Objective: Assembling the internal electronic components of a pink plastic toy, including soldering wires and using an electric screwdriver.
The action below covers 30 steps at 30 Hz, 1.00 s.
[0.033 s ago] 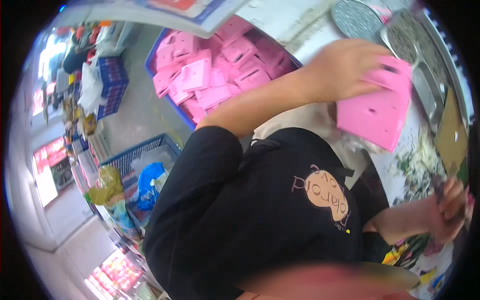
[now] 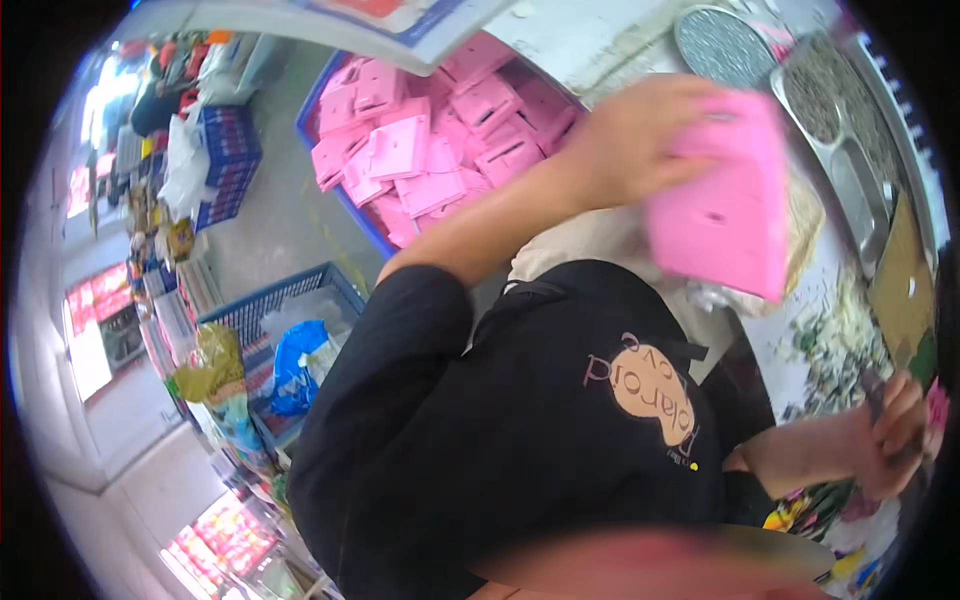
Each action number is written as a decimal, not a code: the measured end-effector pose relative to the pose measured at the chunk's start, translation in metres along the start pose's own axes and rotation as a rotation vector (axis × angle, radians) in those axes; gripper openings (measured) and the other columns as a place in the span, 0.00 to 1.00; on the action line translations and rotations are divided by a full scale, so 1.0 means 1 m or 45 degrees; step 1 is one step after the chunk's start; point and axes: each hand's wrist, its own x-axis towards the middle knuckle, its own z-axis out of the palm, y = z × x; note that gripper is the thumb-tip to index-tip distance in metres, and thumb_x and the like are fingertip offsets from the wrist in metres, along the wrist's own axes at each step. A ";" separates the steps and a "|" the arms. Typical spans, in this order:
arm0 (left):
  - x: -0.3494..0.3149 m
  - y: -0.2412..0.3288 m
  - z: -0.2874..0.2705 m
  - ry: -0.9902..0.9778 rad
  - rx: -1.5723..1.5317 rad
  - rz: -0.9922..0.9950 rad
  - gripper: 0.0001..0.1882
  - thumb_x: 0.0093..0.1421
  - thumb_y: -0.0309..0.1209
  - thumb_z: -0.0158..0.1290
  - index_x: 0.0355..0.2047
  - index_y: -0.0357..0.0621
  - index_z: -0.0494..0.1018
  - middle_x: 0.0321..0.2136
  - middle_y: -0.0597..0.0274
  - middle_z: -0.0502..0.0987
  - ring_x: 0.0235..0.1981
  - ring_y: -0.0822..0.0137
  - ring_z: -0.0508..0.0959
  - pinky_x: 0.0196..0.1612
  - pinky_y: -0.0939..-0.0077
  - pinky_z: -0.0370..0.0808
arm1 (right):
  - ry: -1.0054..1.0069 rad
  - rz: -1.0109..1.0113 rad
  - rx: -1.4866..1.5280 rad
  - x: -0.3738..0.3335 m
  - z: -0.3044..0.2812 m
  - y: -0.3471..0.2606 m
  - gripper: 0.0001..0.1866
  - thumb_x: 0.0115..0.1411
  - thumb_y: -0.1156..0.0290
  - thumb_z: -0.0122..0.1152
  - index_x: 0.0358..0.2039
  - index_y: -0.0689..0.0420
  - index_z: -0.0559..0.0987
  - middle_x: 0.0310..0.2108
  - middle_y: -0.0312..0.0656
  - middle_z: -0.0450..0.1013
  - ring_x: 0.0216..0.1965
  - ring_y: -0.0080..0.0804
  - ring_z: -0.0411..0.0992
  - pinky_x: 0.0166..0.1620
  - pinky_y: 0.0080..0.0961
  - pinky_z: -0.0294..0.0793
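Observation:
My left hand point(image 2: 640, 145) is closed on the upper edge of a pink plastic casing point(image 2: 728, 225), boxy, with a slot and a small hole. Motion blurs the casing, which hangs in front of my body, above the worktable. At the right, my right hand point(image 2: 893, 440) has its fingers curled near a small dark object point(image 2: 874, 392), too blurred to name. A blue crate point(image 2: 345, 212) beyond my left forearm is heaped with similar pink casings point(image 2: 400, 148).
A round metal tray point(image 2: 722, 48) of small metal pieces and a compartmented metal tray point(image 2: 853, 190) stand on the white worktable. Small white and dark parts point(image 2: 842, 335) lie beside cardboard point(image 2: 900, 300). At the left is a blue basket point(image 2: 245, 318) with bags.
My left hand has carried the pink casing a little to the left, toward the crate. My right hand has hardly moved.

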 end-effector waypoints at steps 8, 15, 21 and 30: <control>-0.265 -0.125 -0.111 0.035 0.891 -0.867 0.24 0.56 0.34 0.66 0.48 0.36 0.70 0.55 0.41 0.72 0.56 0.42 0.72 0.58 0.53 0.70 | 0.121 0.072 -0.066 0.015 -0.023 0.030 0.17 0.70 0.65 0.51 0.54 0.56 0.78 0.22 0.27 0.60 0.25 0.22 0.60 0.38 0.28 0.59; -0.188 -0.105 -0.090 -0.631 1.128 -1.261 0.27 0.55 0.39 0.66 0.52 0.40 0.74 0.53 0.45 0.75 0.55 0.47 0.74 0.59 0.53 0.71 | 0.205 0.085 -0.496 0.028 -0.004 0.038 0.30 0.68 0.59 0.59 0.64 0.61 0.65 0.29 0.34 0.63 0.30 0.23 0.63 0.43 0.30 0.65; 0.075 -0.098 -0.073 -0.594 0.111 -0.572 0.14 0.61 0.40 0.61 0.34 0.40 0.80 0.30 0.55 0.83 0.30 0.60 0.81 0.37 0.68 0.76 | 0.450 0.111 -0.997 0.012 -0.003 0.023 0.40 0.64 0.68 0.61 0.72 0.67 0.54 0.58 0.52 0.68 0.58 0.41 0.70 0.64 0.37 0.65; 0.309 -0.334 0.012 0.728 0.811 -0.707 0.19 0.59 0.47 0.61 0.37 0.42 0.80 0.44 0.45 0.80 0.48 0.45 0.80 0.49 0.52 0.78 | 0.893 0.139 -1.193 -0.045 0.003 0.000 0.40 0.65 0.74 0.57 0.75 0.59 0.53 0.66 0.53 0.63 0.66 0.45 0.64 0.67 0.45 0.62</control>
